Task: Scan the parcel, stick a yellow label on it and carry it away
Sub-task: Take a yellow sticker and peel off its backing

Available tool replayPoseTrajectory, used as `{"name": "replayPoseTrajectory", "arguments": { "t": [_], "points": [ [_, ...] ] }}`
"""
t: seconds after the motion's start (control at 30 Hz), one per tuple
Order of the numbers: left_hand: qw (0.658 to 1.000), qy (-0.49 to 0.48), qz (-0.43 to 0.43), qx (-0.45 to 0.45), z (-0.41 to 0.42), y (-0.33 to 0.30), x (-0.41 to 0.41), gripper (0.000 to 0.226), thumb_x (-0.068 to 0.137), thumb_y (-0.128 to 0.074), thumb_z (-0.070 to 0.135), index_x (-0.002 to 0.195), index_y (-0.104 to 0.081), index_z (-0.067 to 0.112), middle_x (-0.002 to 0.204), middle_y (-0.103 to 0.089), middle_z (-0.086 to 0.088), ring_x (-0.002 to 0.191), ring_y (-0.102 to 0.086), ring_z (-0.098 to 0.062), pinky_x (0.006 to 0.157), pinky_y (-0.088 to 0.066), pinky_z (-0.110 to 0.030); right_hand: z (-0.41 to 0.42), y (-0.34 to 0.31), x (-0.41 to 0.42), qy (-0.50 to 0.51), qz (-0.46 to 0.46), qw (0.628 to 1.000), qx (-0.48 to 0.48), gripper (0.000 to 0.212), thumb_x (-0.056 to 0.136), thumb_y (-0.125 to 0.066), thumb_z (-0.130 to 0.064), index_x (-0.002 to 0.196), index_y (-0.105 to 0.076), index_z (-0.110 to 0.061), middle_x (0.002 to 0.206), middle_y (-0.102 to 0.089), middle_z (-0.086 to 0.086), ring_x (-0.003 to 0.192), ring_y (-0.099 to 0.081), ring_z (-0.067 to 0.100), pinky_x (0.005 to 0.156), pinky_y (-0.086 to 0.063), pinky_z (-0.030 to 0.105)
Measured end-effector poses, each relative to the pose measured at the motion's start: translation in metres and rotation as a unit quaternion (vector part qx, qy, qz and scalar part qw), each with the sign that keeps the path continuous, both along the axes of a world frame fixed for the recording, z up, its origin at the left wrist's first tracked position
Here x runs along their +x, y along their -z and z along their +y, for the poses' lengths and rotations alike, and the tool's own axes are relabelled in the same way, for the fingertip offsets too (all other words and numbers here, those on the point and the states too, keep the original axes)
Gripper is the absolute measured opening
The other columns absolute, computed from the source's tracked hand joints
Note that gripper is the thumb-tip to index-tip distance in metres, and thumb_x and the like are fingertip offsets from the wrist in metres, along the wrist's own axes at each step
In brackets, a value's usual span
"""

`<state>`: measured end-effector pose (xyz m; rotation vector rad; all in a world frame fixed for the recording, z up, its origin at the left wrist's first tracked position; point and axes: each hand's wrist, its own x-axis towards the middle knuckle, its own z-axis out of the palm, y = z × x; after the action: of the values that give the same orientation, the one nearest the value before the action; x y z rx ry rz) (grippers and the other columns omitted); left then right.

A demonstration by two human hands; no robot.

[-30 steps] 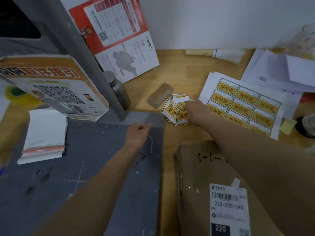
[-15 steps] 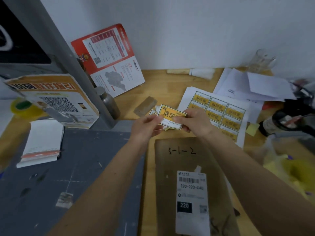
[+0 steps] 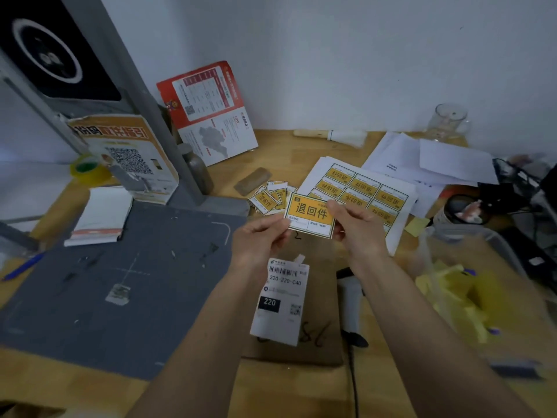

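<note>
A yellow label (image 3: 310,213) with black characters is held up in front of me by both hands. My left hand (image 3: 256,244) pinches its lower left corner and my right hand (image 3: 358,229) grips its right edge. Below them the brown parcel (image 3: 319,342) lies flat on the wooden table, bearing a white shipping label (image 3: 281,300) with a barcode and "220". A small pile of cut yellow labels (image 3: 268,197) lies beyond my hands, and an uncut sheet of yellow labels (image 3: 366,185) lies to the right of it.
A grey cutting mat (image 3: 120,285) covers the left of the table, with a notepad (image 3: 101,217) and a grey stand (image 3: 141,95) behind it. A handheld scanner (image 3: 351,300) lies right of the parcel. White papers (image 3: 428,161), a glass jar (image 3: 449,122) and a clear bag of yellow scraps (image 3: 470,291) crowd the right.
My right hand picked one yellow label from the pile and lifted it. My left hand came off the mat and joined it. Both now hold the label above the parcel, nearer to me.
</note>
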<state>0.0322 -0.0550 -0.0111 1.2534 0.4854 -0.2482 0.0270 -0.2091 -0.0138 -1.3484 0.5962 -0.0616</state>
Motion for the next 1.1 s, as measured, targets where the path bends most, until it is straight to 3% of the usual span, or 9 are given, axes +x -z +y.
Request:
{"name": "replayPoseTrajectory", "arguments": {
  "t": [0.2,0.27,0.4,0.53,0.77,0.87,0.93,1.0,1.1],
  "points": [
    [0.998,0.029,-0.025,0.04,-0.007,-0.02,-0.026,0.016,0.079,-0.073,0.004,0.091,-0.075,0.014,0.073,-0.066,-0.008,0.065,-0.052,-0.015,0.077,-0.052,-0.03,-0.005,-0.022,-0.035,0.039,-0.022,0.999,-0.009,0.016,0.079,-0.073,-0.017,0.086,-0.07,-0.003,0.069,-0.057,0.005,0.058,-0.046,0.012,0.056,-0.044,0.021],
    [0.993,0.06,-0.055,0.087,-0.007,-0.03,-0.031,0.017,0.081,-0.071,0.007,0.096,-0.074,0.014,0.062,-0.058,0.0,0.058,-0.047,-0.011,0.067,-0.05,-0.024,-0.004,-0.029,-0.042,0.051,-0.034,0.988,-0.138,0.015,0.079,-0.073,-0.015,0.092,-0.068,-0.011,0.089,-0.06,0.002,0.079,-0.054,0.014,0.07,-0.049,0.026],
    [0.964,0.133,-0.123,0.193,0.004,-0.054,-0.035,0.015,0.084,-0.07,0.015,0.098,-0.075,0.011,0.066,-0.063,0.005,0.055,-0.05,-0.004,0.055,-0.047,-0.01,0.007,-0.056,-0.054,-0.004,-0.074,0.907,-0.415,0.022,0.082,-0.068,-0.028,0.103,-0.067,-0.025,0.114,-0.057,-0.004,0.11,-0.047,0.016,0.095,-0.04,0.034],
    [0.948,0.179,-0.172,0.2,0.019,-0.078,-0.041,0.008,0.083,-0.07,0.018,0.083,-0.075,0.011,0.075,-0.072,0.003,0.054,-0.055,0.006,0.055,-0.045,-0.007,0.028,-0.09,-0.063,-0.077,-0.111,0.938,-0.32,0.002,0.081,-0.071,-0.022,0.08,-0.072,-0.022,0.086,-0.07,-0.004,0.077,-0.06,0.008,0.071,-0.047,0.024],
    [0.965,0.185,-0.174,0.071,0.04,-0.096,-0.046,0.016,0.077,-0.073,0.005,0.093,-0.067,0.005,0.095,-0.076,-0.014,0.085,-0.074,-0.025,0.074,-0.06,-0.034,0.049,-0.113,-0.069,-0.012,-0.147,0.979,-0.144,0.019,0.087,-0.063,-0.013,0.07,-0.071,-0.017,0.07,-0.07,0.003,0.05,-0.062,0.002,0.046,-0.046,0.015],
    [0.965,0.179,-0.181,0.065,0.043,-0.101,-0.047,0.011,0.082,-0.07,0.007,0.092,-0.071,0.006,0.093,-0.077,-0.012,0.086,-0.074,-0.026,0.076,-0.06,-0.036,0.054,-0.116,-0.068,0.0,-0.157,0.974,-0.161,0.016,0.09,-0.059,-0.013,0.079,-0.071,-0.014,0.07,-0.068,0.001,0.047,-0.057,-0.003,0.048,-0.041,0.012],
    [0.965,0.16,-0.191,0.075,0.045,-0.103,-0.045,0.012,0.084,-0.068,0.009,0.094,-0.073,0.007,0.092,-0.077,-0.011,0.084,-0.074,-0.024,0.074,-0.06,-0.033,0.059,-0.116,-0.067,0.043,-0.161,0.953,-0.253,0.003,0.088,-0.062,-0.017,0.087,-0.064,-0.019,0.079,-0.064,-0.004,0.064,-0.059,0.003,0.058,-0.041,0.016],
    [0.963,0.148,-0.207,0.089,0.045,-0.106,-0.044,0.013,0.085,-0.067,0.009,0.096,-0.074,0.009,0.091,-0.077,-0.009,0.083,-0.074,-0.022,0.072,-0.06,-0.031,0.065,-0.119,-0.069,0.087,-0.177,0.916,-0.349,0.013,0.085,-0.066,-0.021,0.088,-0.053,-0.024,0.078,-0.056,-0.007,0.067,-0.053,0.007,0.059,-0.039,0.019],
    [0.959,0.147,-0.226,0.087,0.042,-0.112,-0.047,0.013,0.087,-0.065,0.011,0.096,-0.075,0.008,0.092,-0.077,-0.013,0.087,-0.073,-0.025,0.078,-0.06,-0.035,0.076,-0.128,-0.072,-0.012,-0.214,0.931,-0.296,0.014,0.08,-0.071,-0.022,0.077,-0.057,-0.02,0.074,-0.064,0.0,0.067,-0.059,0.012,0.063,-0.049,0.023]
  ]
}}
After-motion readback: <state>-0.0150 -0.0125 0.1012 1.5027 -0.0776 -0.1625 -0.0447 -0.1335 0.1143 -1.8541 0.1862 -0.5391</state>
